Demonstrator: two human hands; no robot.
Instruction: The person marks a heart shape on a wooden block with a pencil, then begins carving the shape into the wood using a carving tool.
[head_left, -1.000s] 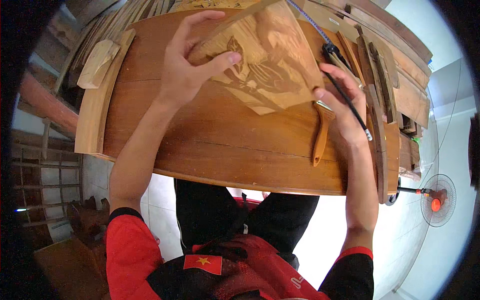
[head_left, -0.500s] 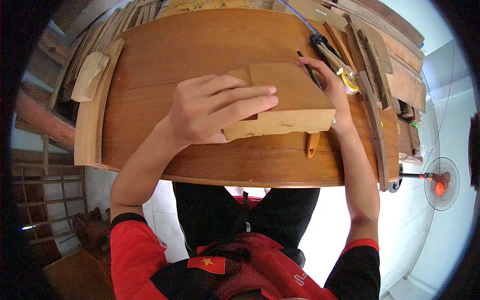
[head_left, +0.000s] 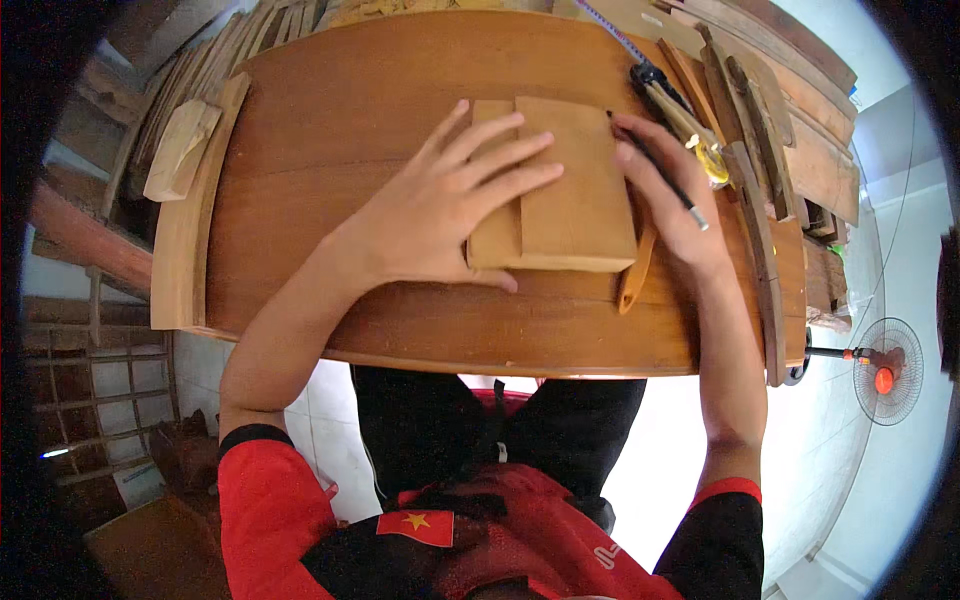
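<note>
A thick wooden block (head_left: pixel 578 190) with a brown upper face lies flat on the table in front of me. A step runs down its face, leaving a lower strip along its left part. My left hand (head_left: pixel 450 200) rests across that left part, fingers spread over the face and thumb at the near edge. At the block's right side, my right hand (head_left: pixel 675 195) grips a black pencil (head_left: pixel 665 172), its tip by the far right corner. An orange-brown handle (head_left: pixel 630 288) pokes out beside the block's near right corner; its other end is hidden.
A tape measure (head_left: pixel 648 78) with its blade drawn out and a yellow-rimmed roll (head_left: pixel 713 165) lie at the right. Wooden strips (head_left: pixel 755 250) line that edge. A plank (head_left: pixel 185 260) bearing a small wood block (head_left: pixel 182 150) stands at the left. A fan (head_left: pixel 887 372) is beyond the right side.
The tilted block has come down flat on the table. My left hand has spread its fingers over it. The pencil has swung in my right hand, its tip now at the block's far right corner.
</note>
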